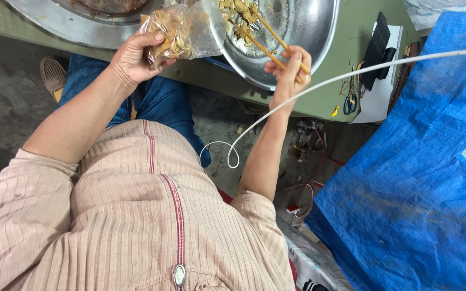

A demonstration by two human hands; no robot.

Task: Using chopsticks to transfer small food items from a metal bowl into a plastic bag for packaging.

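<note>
Left hand (136,54) closed around a clear plastic bag (176,32) of food pieces, held up at the near rim of a round metal tray (319,37). Right hand (288,67) pinching wooden chopsticks (260,33), tips down among scraps inside that tray. Tray jutting past the edge of the green counter (346,81), over the knees. Second metal tray (60,21) at left, just beside. White cable (351,73) crossing near the right wrist. Blue tarp (422,178) crowding the right side.
</note>
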